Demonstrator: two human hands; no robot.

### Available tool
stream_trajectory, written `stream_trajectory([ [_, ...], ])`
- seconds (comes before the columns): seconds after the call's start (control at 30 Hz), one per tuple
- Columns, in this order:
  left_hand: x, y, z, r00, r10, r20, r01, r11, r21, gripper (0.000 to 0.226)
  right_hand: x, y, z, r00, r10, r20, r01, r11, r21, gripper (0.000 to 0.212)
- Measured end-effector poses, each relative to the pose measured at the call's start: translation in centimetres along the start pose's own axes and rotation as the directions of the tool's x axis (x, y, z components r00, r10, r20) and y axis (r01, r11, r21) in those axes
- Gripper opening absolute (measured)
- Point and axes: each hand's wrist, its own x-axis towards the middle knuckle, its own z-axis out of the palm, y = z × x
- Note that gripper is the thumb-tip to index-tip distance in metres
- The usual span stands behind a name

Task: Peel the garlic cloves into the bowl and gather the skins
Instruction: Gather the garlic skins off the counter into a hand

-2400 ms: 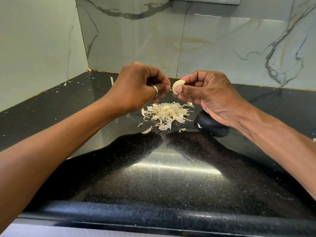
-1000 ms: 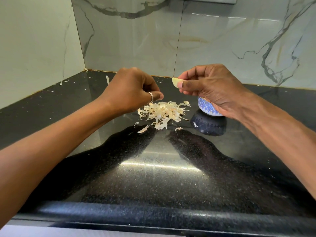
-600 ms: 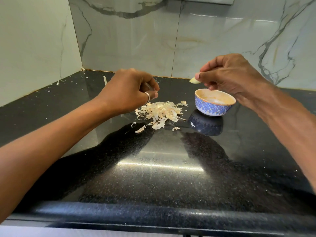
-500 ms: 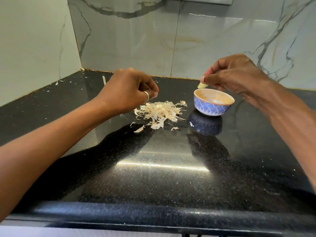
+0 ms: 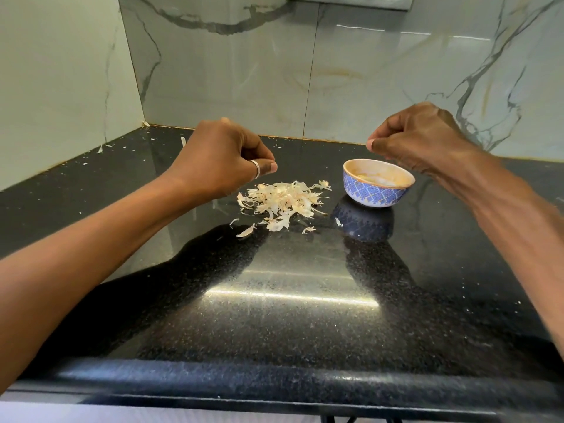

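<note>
A small blue-patterned bowl (image 5: 376, 195) stands on the black counter (image 5: 290, 300), with pale peeled garlic cloves (image 5: 369, 178) inside. Left of the bowl lies a heap of garlic skins (image 5: 282, 201). My right hand (image 5: 418, 138) hovers just above the bowl's far rim, fingers curled with the thumb against the fingertips, and no clove shows in it. My left hand (image 5: 222, 161), wearing a ring, hangs over the left edge of the heap with curled fingers. Nothing is visible in its grip.
A few stray skin scraps (image 5: 245, 231) lie in front of the heap, and more flecks (image 5: 100, 148) sit by the back left wall. Marble walls close off the back and left. The counter's rounded front edge (image 5: 274, 380) is near me.
My right hand carried the peeled clove from beside my left hand over to the bowl, and the clove is gone from its fingers. My left hand stayed above the skins.
</note>
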Motion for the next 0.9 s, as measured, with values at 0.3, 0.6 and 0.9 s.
stream_trajectory([
  [0.3,-0.1,0.1,-0.4,0.998,-0.024,-0.056,0.025,1.000,0.014,0.021,-1.6,-2.3,1.4,0.953,-0.303,0.023,0.304,0.951,-0.058,0.019],
  [0.6,0.7,-1.9,-1.5,0.959,-0.215,-0.183,0.232,0.970,0.072,0.037,-3.7,-4.2,4.3,0.956,-0.253,0.146,0.225,0.957,0.185,0.025],
  [0.9,0.8,-3.2,-1.2,0.899,-0.437,-0.033,0.436,0.885,0.163,0.059,-5.2,-4.7,6.4,0.918,-0.090,0.387,0.036,0.989,0.146,0.053],
])
